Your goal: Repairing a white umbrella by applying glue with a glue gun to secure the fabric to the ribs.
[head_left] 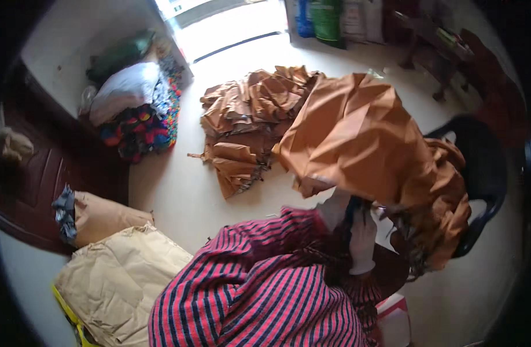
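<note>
Head view puts the brown sheet (358, 133) just beyond both hands, its near edge close to the left hand (334, 209). The right hand (362, 240) is beside it, slightly rightward and nearer the body. Blur hides the gloved fingers, so whether either hand grips cannot be told. Broadly, the sheet's long axis slants from far left to near right, toward crumpled brown folds (447, 214) at the dark chair (490, 156).

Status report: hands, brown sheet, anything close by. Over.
Left hand, right hand beside brown sheet; grips unclear. Sheet creased. Black chair at right, brown pile on floor.
</note>
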